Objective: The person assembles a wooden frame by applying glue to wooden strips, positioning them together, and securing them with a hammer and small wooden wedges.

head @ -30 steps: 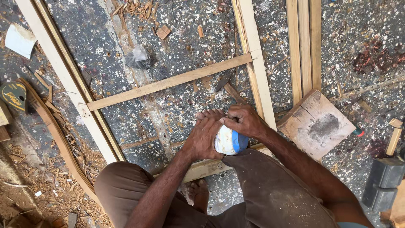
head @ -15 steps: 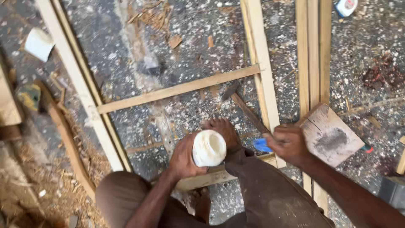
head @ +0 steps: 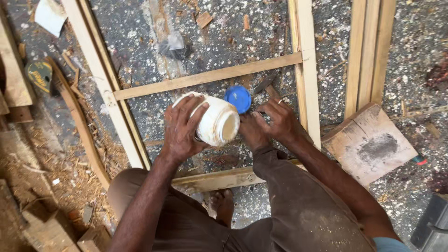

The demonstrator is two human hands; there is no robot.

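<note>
Lid (head: 237, 99) now off, down on the ground; left hand (head: 183, 128) wraps the open white jar (head: 215, 121), tipped sideways; right hand (head: 279, 122) loosely curled, empty.

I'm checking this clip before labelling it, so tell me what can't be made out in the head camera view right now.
- Contents of the white plastic jar: the mouth shows only pale glare.
- What the right hand grips: its fingers hide whether it touches the round blue lid or the dark metal tool beside it.
- Left hand palm: hidden against the jar.
- Grey box: cut off by the bottom right edge.
</note>
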